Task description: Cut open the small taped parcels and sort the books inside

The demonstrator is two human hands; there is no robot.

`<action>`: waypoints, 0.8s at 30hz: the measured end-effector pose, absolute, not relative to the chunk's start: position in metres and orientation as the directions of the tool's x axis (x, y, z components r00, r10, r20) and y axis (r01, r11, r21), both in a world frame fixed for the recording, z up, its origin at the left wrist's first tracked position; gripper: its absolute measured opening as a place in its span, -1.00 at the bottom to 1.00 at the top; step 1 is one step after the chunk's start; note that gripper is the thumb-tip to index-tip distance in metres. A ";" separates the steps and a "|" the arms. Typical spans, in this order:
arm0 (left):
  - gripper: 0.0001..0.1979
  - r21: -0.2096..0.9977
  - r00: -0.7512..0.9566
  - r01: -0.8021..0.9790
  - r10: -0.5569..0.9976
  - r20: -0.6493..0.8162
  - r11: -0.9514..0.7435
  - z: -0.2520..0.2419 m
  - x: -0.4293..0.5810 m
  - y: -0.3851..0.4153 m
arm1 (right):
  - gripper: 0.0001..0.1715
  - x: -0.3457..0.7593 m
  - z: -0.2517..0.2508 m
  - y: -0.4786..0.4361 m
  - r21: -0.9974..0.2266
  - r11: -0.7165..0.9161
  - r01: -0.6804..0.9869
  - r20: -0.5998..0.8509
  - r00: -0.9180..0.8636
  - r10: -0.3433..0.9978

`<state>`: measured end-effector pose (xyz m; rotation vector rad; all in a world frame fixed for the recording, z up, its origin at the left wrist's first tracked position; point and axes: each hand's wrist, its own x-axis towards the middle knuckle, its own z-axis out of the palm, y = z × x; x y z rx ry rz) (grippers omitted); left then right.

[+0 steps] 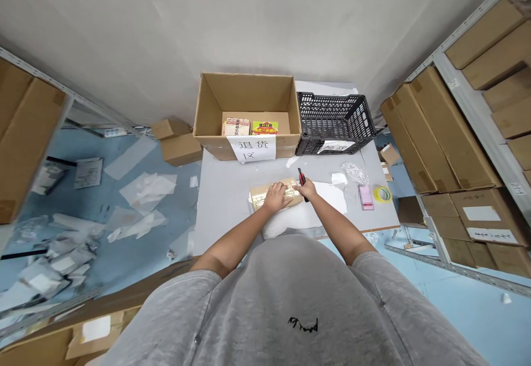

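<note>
The person wears a grey T-shirt (290, 277) of soft, slightly mottled cloth, and it sits loose and wide on the body. It has short sleeves. The left sleeve (194, 288) and the right sleeve (373, 269) both end near the elbow. On the front there is a small black mark (303, 324) like handwritten letters. The forearms, the left hand (276, 197) and the right hand (307, 190) are bare.
</note>
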<state>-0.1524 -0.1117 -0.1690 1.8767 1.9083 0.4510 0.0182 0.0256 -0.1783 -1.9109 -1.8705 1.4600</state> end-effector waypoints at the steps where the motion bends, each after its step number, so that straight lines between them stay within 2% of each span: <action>1: -0.53 0.508 -0.009 0.860 0.997 -0.076 0.047 -0.168 -0.151 -0.111 | -0.49 0.018 -0.178 0.026 -0.637 -0.227 0.736 -0.539 -0.214 0.815; 5: -0.50 0.510 -0.002 0.859 0.996 -0.084 0.045 -0.166 -0.151 -0.112 | -0.41 0.014 -0.178 0.028 -0.630 -0.186 0.754 -0.547 -0.261 0.796; 10: -0.44 0.477 -0.004 0.877 0.994 -0.108 0.055 -0.165 -0.146 -0.114 | -0.29 0.007 -0.180 0.029 -0.546 -0.202 0.813 -0.568 -0.183 0.803; 15: -0.35 0.452 -0.027 0.888 0.989 -0.142 0.089 -0.168 -0.134 -0.109 | -0.26 0.001 -0.177 0.035 -0.489 -0.169 0.856 -0.574 -0.170 0.801; 18: -0.36 0.459 -0.059 0.878 0.983 -0.177 0.135 -0.167 -0.131 -0.103 | -0.37 0.007 -0.174 0.034 -0.562 -0.188 0.805 -0.573 -0.215 0.791; 21: -0.38 0.464 -0.076 0.868 0.971 -0.226 0.176 -0.164 -0.131 -0.095 | -0.58 0.018 -0.172 0.029 -0.692 -0.293 0.660 -0.600 -0.299 0.742; 24: -0.39 0.453 -0.081 0.871 0.966 -0.248 0.189 -0.160 -0.129 -0.087 | -0.66 0.025 -0.168 0.025 -0.733 -0.406 0.546 -0.643 -0.362 0.675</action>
